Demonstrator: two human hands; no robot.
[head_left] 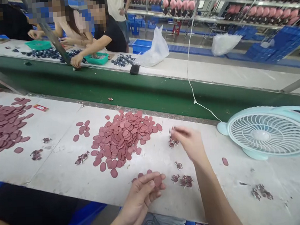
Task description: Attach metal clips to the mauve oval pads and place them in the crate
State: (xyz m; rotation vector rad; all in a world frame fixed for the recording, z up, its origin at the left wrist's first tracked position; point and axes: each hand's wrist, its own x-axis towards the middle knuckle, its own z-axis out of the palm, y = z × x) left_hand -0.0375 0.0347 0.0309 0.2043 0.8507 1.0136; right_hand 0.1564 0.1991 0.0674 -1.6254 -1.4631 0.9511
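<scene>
My left hand (pixel 142 193) is near the table's front edge, its thumb and fingers closed on a flat maroon oval disc (pixel 158 181). A few more discs lie on the table just behind that hand. My right hand (pixel 189 140) is farther back, fingers pinched; a small pale bit shows blurred at the tips, too unclear to name. Right below those fingertips lies a small cluster of dark red and white pieces (pixel 173 143). Similar little pieces (pixel 186 181) are scattered between my hands. A large heap of maroon discs (pixel 122 135) spreads to the left of my right hand.
A light blue fan (pixel 261 135) stands at the right, its white cord (pixel 189 65) running upward. Another disc heap (pixel 3 126) is at far left, near a small red label (pixel 41 107). Beyond the green conveyor belt (pixel 148 95), people work beside green baskets (pixel 97 58).
</scene>
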